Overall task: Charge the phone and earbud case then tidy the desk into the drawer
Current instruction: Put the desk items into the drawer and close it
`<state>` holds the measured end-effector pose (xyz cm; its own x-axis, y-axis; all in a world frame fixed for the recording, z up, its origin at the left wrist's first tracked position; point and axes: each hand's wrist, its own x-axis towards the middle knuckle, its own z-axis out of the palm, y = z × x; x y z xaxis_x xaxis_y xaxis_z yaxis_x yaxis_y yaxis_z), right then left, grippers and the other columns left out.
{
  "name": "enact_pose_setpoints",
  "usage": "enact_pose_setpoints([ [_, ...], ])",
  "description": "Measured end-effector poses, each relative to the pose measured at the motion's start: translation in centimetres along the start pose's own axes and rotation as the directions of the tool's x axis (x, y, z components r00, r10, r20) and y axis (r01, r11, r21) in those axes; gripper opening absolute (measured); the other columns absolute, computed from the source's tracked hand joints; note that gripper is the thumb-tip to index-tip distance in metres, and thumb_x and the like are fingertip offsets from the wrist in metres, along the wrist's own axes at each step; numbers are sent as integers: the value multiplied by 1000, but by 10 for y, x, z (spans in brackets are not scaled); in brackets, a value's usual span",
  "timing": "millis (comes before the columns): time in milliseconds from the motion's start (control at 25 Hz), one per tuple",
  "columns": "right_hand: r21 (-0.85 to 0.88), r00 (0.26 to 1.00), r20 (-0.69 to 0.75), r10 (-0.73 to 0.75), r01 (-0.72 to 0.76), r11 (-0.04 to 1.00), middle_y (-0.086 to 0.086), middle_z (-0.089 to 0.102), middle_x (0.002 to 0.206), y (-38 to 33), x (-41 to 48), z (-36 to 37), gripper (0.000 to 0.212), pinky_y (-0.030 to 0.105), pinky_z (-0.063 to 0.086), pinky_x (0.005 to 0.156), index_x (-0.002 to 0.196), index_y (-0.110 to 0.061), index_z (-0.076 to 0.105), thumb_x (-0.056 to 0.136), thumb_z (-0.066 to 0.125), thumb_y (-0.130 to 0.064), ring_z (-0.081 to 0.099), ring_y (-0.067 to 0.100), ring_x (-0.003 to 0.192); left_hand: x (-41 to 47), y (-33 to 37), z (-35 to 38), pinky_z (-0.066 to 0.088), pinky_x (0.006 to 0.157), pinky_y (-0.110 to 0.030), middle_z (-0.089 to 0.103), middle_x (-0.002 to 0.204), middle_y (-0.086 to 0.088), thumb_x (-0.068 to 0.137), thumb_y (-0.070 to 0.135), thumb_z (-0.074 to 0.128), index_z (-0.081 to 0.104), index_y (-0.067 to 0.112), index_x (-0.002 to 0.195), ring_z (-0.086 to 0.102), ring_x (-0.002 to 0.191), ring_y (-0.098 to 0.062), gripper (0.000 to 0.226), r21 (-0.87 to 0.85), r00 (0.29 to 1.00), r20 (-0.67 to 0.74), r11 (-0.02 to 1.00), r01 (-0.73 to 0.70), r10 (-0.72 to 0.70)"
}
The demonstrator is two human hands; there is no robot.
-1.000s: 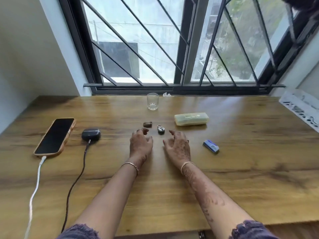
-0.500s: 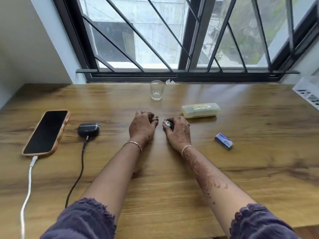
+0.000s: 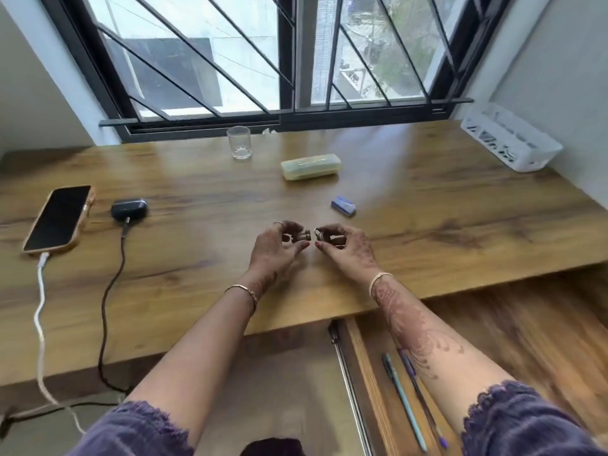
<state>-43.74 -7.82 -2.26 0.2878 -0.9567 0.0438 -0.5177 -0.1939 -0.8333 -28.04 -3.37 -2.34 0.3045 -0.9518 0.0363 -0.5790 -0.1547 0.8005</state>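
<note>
Padlock (image 3: 318, 234), small and metal, sits pinched in the fingers of the right grip (image 3: 348, 251). The left grip (image 3: 274, 255) is curled round a small brown piece (image 3: 305, 233). Both grips are held close together over the middle of the wooden table (image 3: 427, 251). Well to their left lies the phone (image 3: 57, 218), face up with a white cable (image 3: 40, 307) plugged into its near end. Just beside it is the dark earbud case (image 3: 129, 209), with a dark cable (image 3: 107, 291) plugged in. Both cables run off the near edge.

The table stands against a barred window (image 3: 286, 60) between pale walls. Beyond the grips are a glass (image 3: 239, 143), a yellowish case (image 3: 311, 166) and a small blue item (image 3: 343, 205). A white basket (image 3: 510, 141) stands far right. Under the right forearm an open drawer (image 3: 368, 373) holds two pens (image 3: 404, 403).
</note>
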Motion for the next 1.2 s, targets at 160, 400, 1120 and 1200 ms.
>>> enact_pose_setpoints([
  [160,15,996,-77,51,-50,999,-3,73,90,35,-75,-61,25,16,55,77,99,-19,73,75,79,-16,68,6,78,-57,39,37,40,68,-1,70,97,5,72,21,80,68,18,102,62,86,-11,32,-1,988,129,996,-85,84],
  [400,-27,977,-196,84,-91,995,-10,70,79,86,-159,-128,24,12,50,75,90,-26,72,70,82,-18,64,-3,69,-122,89,91,45,65,-4,67,93,8,75,20,78,68,21,102,61,79,-5,28,-53,962,239,991,-125,134],
  [1120,-363,889,-197,413,-457,812,7,71,103,186,-207,-127,24,27,47,89,99,-14,71,79,69,-27,63,23,103,-137,76,210,49,90,-25,68,111,2,77,24,75,65,22,115,63,103,-14,40,251,711,696,895,-369,98],
  [1200,-359,880,-221,420,-474,804,6,70,99,188,-205,-128,19,28,48,86,94,-15,69,78,70,-25,63,23,99,-137,74,216,50,93,-27,68,111,2,76,21,75,64,24,115,64,104,-14,41,203,657,747,905,-374,104],
])
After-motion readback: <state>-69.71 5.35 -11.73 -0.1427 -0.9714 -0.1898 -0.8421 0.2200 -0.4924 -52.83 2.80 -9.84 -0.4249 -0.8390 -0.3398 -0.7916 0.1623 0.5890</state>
